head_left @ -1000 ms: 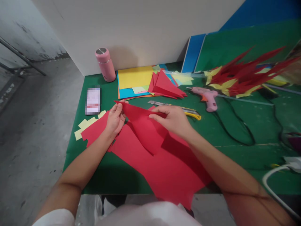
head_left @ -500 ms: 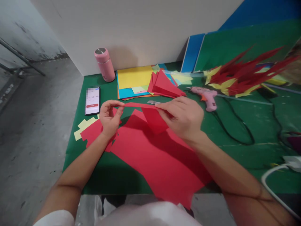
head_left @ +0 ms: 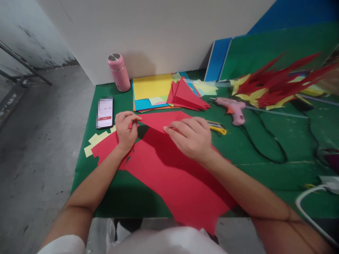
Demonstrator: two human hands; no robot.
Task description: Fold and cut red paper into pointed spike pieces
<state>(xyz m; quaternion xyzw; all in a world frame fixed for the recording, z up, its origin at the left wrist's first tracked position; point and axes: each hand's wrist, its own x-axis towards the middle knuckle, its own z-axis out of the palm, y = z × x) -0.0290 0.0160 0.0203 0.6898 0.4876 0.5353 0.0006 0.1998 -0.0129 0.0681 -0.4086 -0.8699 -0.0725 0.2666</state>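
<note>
A piece of red paper (head_left: 159,120) is held up between my hands. My left hand (head_left: 127,130) pinches its left corner between thumb and fingertips. My right hand (head_left: 189,137) is closed on its near edge, fingers bent over the paper. Beneath them lies a large red sheet (head_left: 182,183), its front corner hanging past the table edge. Smaller cut red pieces (head_left: 106,148) lie beside my left wrist, on top of pale yellow slips (head_left: 93,141). A yellow utility knife (head_left: 218,128) rests just right of my right hand, partly hidden by it.
Behind my hands are folded red paper cones (head_left: 185,93) and a stack of coloured sheets (head_left: 152,86). A pink bottle (head_left: 119,74) and a phone (head_left: 105,113) stand and lie at left. To the right are a pink glue gun (head_left: 233,109) and a red-yellow paper flame (head_left: 272,84).
My right hand has moved left and toward me. The red paper has turned so its broad face shows instead of a narrow folded strip. More of the utility knife is uncovered.
</note>
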